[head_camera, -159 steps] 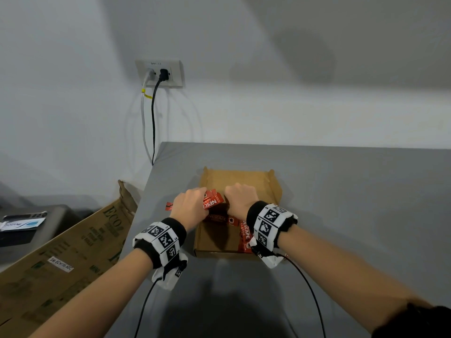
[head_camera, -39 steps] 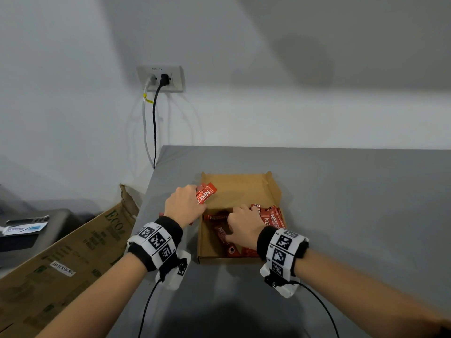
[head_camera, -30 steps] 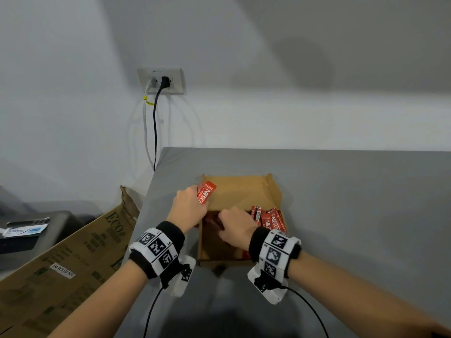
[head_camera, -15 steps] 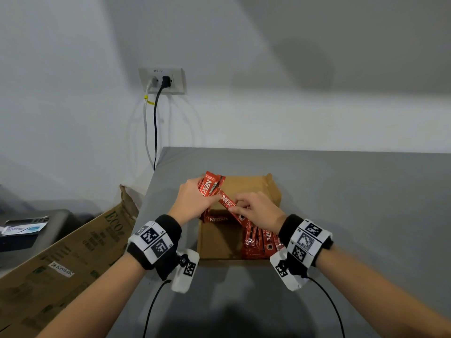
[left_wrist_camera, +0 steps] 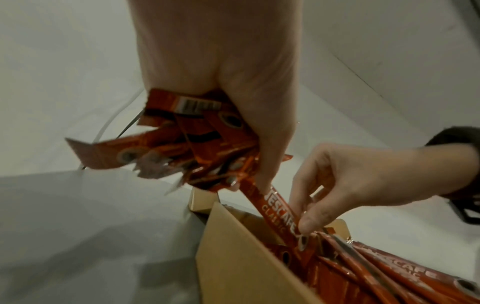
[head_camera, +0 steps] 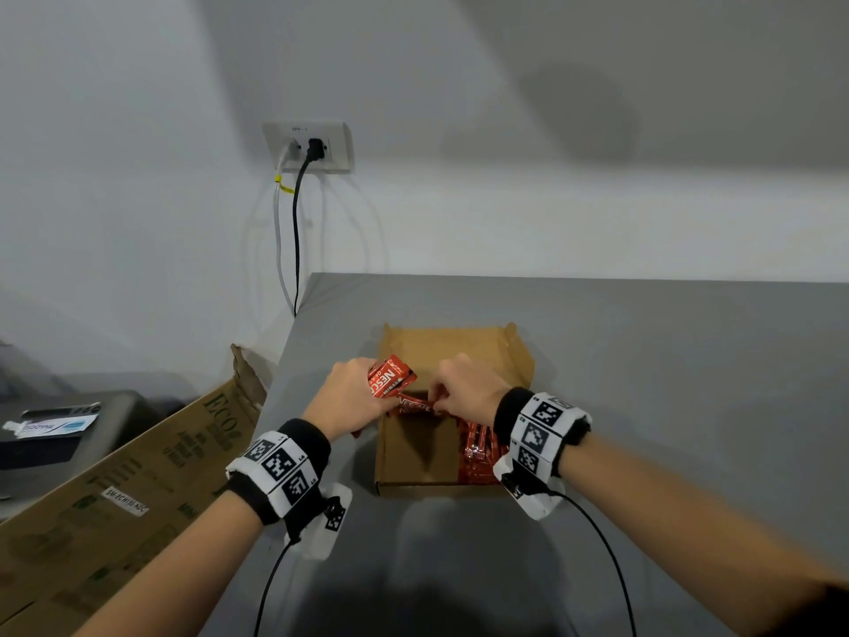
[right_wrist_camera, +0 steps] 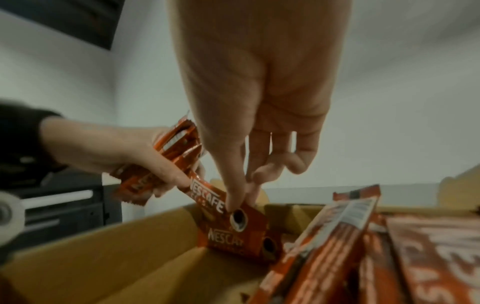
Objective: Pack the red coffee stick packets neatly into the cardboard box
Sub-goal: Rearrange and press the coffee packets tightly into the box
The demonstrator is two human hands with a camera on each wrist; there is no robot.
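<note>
While gripping a bundle (head_camera: 389,382) in the left hand (head_camera: 351,402) and pinching one packet (left_wrist_camera: 279,214) with the right hand (head_camera: 466,390), feeding singly into the box (head_camera: 413,457) on the tabletop (head_camera: 666,383); advising alignment beside the row (head_camera: 478,450). Wrist views alone showing the pinch; head view alone showing the bare left half.

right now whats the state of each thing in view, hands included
brown cardboard box: open, partly filled
row of red coffee stick packets: lying along the box's right side
single red coffee stick packet: pinched by right hand, over the box
bunch of red packets: gripped in left hand
left hand: holding the bunch
right hand: pinching one packet
black plug: in wall socket
</note>
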